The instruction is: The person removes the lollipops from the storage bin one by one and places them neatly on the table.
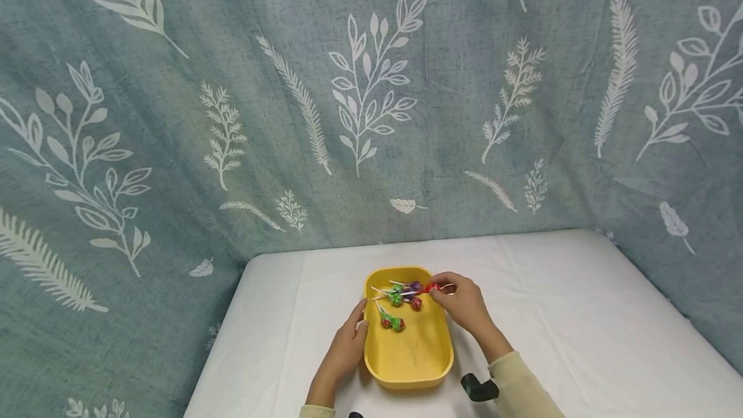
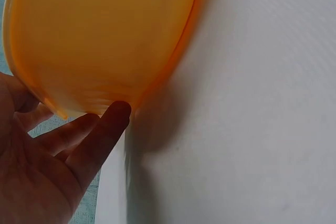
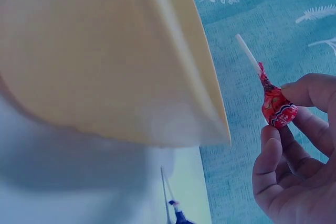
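Note:
A yellow tray [image 1: 406,366] stands on the white table with several wrapped lollipops in it: green ones [image 1: 396,297], purple ones [image 1: 415,286] and a dark red one [image 1: 416,304]. At the tray's left side my left hand [image 1: 347,340] holds the rim, its fingers along the outer wall; the left wrist view shows these fingers [image 2: 107,137] against the wall. Over the far right corner, my right hand [image 1: 464,302] pinches a red lollipop [image 3: 278,107] by its wrapped head between thumb and fingertips. Its white stick points away from the palm.
The white tablecloth [image 1: 545,302] spreads around the tray. Behind hangs a blue-green curtain [image 1: 441,115] with white leaf prints. A dark wrist device [image 1: 480,388] sits at the right sleeve. A small dark blue item [image 3: 181,217], too cut off to identify, shows low in the right wrist view.

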Demonstrator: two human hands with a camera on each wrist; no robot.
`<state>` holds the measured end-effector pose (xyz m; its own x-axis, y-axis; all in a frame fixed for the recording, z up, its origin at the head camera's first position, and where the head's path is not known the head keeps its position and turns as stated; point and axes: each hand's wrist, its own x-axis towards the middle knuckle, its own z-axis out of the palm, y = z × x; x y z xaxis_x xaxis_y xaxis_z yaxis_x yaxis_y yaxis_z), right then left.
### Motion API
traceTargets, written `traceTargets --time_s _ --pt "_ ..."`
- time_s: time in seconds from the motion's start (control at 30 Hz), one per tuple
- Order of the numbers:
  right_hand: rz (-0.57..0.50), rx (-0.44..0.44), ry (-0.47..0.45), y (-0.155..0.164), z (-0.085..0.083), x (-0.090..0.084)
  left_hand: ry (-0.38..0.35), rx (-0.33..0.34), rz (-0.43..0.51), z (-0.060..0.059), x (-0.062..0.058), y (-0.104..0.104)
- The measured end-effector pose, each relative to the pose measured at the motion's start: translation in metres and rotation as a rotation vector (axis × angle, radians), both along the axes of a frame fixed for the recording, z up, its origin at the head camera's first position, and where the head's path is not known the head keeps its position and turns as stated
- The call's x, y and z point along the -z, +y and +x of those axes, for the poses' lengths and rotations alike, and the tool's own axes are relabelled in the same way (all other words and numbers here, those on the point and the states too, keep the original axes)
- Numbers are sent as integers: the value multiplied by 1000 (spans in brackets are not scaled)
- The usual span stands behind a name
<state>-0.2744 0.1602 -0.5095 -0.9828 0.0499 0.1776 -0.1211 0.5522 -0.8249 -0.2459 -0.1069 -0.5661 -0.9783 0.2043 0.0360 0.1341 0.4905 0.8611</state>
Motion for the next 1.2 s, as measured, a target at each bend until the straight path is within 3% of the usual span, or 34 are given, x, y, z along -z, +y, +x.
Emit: traceTargets --time_s 0.7,1.2 --pt "-71 145 -27 37 13 18 -11 -3 10 1 -2 0" --pt "-10 193 -95 64 14 40 29 25 0 1 -2 -3"
